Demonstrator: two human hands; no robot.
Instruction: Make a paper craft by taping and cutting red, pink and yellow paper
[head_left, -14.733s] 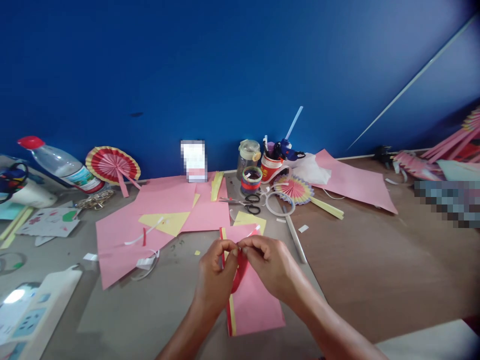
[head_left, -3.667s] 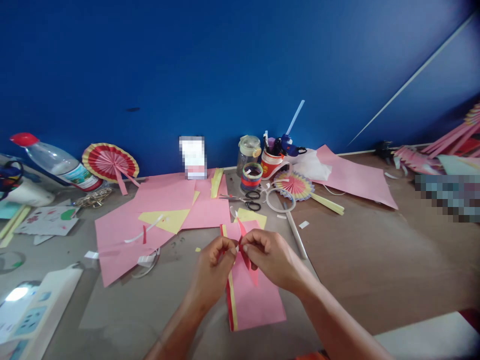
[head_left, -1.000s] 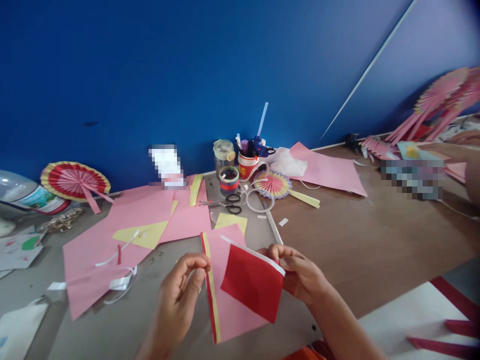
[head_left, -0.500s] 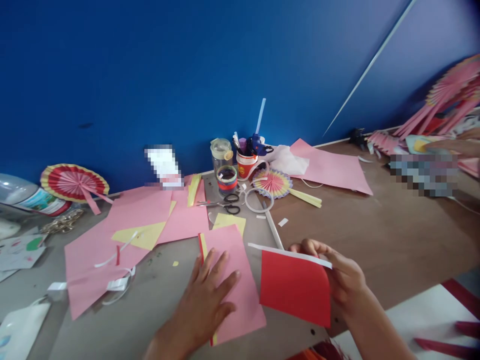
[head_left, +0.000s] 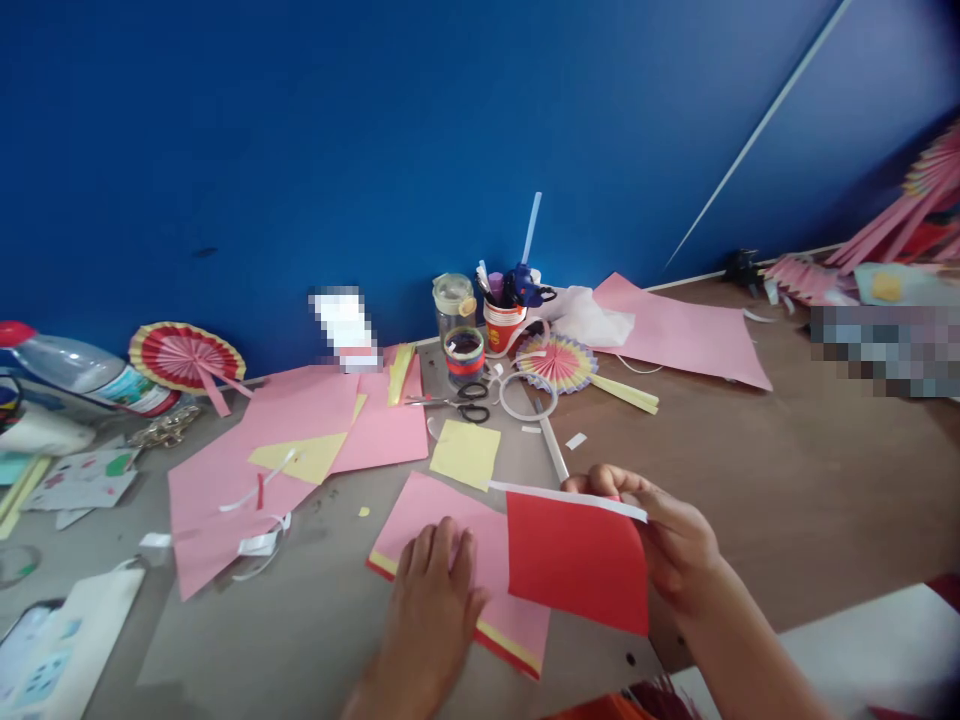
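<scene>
Right fingers (head_left: 609, 484) pinch red sheet (head_left: 577, 565); left fingers (head_left: 442, 548) flat on pink sheet (head_left: 431, 500); scissors (head_left: 461, 405) beyond

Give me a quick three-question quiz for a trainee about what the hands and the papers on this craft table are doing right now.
1. Multiple choice: what does the right hand hold? A) red sheet B) scissors C) water bottle
2. True or false: the left hand lies flat on the pink sheet.
3. Fill in: the small square lying beyond the pink sheet is ___ in colour.
Key: 1 A; 2 true; 3 yellow.
</scene>
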